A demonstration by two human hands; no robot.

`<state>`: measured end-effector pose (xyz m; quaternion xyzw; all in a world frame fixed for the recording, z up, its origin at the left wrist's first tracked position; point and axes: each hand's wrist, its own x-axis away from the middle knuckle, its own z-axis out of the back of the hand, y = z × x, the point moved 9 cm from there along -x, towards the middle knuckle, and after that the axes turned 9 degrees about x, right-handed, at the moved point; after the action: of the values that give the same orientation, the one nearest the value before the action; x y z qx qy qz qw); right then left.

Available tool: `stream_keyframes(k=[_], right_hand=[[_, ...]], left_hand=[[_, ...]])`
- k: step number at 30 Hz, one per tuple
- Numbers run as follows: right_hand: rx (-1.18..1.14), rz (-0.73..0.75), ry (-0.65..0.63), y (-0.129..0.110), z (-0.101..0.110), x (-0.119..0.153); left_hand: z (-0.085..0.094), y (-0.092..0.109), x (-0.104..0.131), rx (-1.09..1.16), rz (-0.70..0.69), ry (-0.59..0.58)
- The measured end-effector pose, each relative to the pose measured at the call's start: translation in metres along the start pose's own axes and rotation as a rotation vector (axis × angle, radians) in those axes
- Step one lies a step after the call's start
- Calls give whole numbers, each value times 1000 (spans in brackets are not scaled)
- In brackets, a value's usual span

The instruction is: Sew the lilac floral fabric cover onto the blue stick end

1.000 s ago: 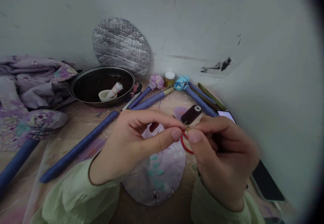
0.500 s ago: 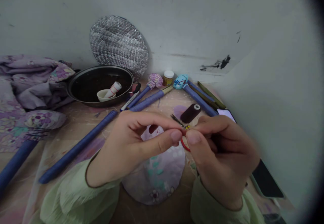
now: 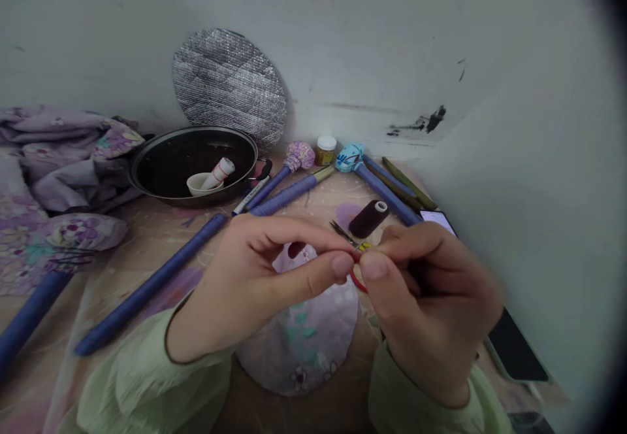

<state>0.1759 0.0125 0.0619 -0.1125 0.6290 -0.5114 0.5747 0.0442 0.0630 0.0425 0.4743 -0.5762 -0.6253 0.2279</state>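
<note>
My left hand (image 3: 274,283) and my right hand (image 3: 426,303) meet fingertip to fingertip above the table. Each is closed in a pinch of thumb and forefinger; whatever lies between the tips is too small to make out. Below them a round piece of lilac floral cloth (image 3: 313,349) lies flat, partly covered by my left hand. Just behind the fingertips are scissors (image 3: 359,282) with red and yellow on the handles, largely hidden. A spool of dark thread (image 3: 368,219) lies on its side beyond the scissors.
A black pan (image 3: 147,169) holds a white cup (image 3: 196,185). Blue-wrapped sticks (image 3: 151,287), some with cloth heads, lie around. A small jar (image 3: 325,151) and a silver round mat (image 3: 230,84) stand by the wall. Bunched floral fabric (image 3: 63,153) is left, a phone (image 3: 519,349) right.
Almost nothing differs. Both hands keep their pinch in the same place, with only a tiny shift at the fingertips.
</note>
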Motion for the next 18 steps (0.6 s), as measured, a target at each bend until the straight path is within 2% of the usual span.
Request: stream_keyframes(k=[18], right_hand=[[16,21,12,-1,-1,-2]], left_hand=[[-4,0,1,33,-12,-39]])
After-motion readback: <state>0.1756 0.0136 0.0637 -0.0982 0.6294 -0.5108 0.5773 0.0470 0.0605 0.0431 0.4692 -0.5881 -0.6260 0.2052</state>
